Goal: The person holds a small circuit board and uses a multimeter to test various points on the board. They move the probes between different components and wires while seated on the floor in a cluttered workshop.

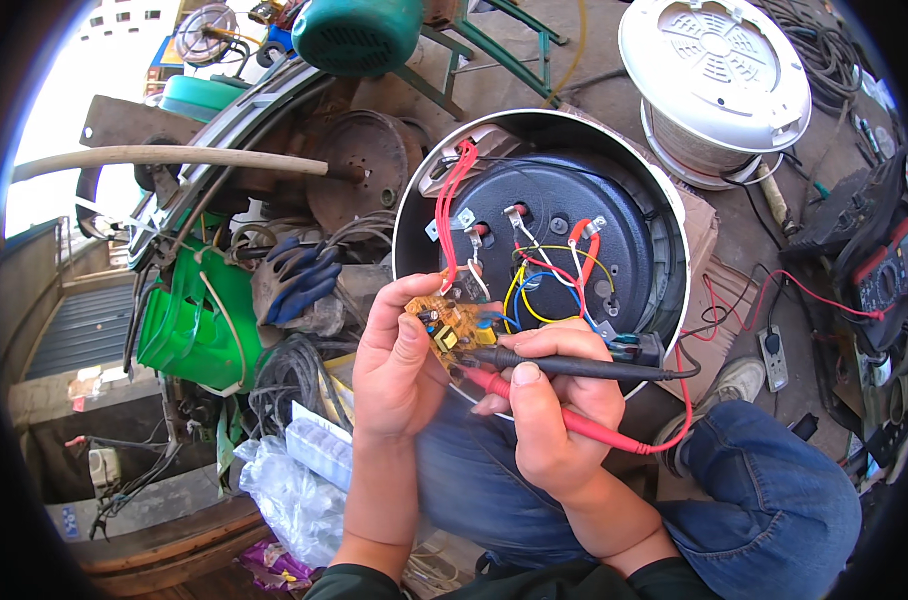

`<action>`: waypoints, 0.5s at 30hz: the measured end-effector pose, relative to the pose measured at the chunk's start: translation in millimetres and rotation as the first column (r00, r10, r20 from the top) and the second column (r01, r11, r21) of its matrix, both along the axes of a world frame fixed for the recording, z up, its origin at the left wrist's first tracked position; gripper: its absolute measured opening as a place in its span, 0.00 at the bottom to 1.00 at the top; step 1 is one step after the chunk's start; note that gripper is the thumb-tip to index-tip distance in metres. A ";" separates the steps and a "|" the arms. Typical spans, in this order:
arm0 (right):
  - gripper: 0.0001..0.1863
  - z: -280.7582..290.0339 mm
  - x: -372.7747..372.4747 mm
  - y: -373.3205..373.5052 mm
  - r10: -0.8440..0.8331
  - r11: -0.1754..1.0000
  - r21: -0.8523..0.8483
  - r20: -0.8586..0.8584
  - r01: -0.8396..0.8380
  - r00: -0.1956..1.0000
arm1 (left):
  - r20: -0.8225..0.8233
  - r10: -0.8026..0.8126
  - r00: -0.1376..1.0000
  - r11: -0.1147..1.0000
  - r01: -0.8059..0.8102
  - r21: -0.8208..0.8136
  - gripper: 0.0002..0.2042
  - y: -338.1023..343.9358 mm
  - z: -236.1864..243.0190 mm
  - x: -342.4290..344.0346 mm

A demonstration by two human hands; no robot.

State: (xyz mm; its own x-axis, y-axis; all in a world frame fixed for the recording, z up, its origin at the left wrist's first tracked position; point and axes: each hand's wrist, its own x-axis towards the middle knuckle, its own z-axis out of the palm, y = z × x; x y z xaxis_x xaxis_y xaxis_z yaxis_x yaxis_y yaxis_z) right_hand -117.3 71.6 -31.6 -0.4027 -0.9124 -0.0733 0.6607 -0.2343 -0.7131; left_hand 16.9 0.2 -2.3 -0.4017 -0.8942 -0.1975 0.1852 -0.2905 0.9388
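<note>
My left hand (399,355) grips a small circuit board (449,325) by its left edge, fingers and thumb closed on it. Two multimeter probes, one black (584,366) and one red (584,428), lie in my right hand (564,400) like a pair of chopsticks. Their tips point at the board's lower right; whether they touch it I cannot tell. Red, blue, yellow and white wires (534,285) run near the board inside an upturned round appliance (678,300) with a dark domed underside. Thick red leads (448,215) drop from its upper left to the board.
A multimeter (882,280) leans at the right, its probe leads crossing the floor. A white round lid-like part (714,60) stands at the far right on a cylinder. A power strip (773,358) lies near my shoe. Left are a green bucket (199,320), work gloves (299,280) and coiled cable (299,385).
</note>
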 end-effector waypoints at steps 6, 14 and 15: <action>0.10 -6.3 1.0 -0.3 -0.019 1.000 -0.015 -0.070 0.018 0.997 | -0.047 0.005 0.999 1.000 -0.005 0.007 0.19 -0.3 1.5 -5.3; 0.09 -2.6 -3.1 -1.9 -0.011 0.999 -0.034 -0.054 0.009 0.998 | 0.059 0.017 0.998 1.000 -0.018 0.024 0.20 -1.3 1.0 -2.5; 0.11 -0.2 -6.2 -1.1 -0.018 0.998 -0.063 0.014 0.019 1.000 | 0.041 0.020 0.999 0.999 -0.022 0.047 0.21 -2.2 2.4 -1.7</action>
State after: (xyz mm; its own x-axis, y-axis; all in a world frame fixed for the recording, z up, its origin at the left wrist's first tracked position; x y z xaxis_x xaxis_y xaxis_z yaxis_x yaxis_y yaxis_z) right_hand -123.5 70.5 -31.8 -0.4189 -0.9078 -0.0219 0.6656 -0.2905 -0.6874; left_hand 15.2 -2.0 0.1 -0.3737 -0.8917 -0.2553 0.1540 -0.3311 0.9309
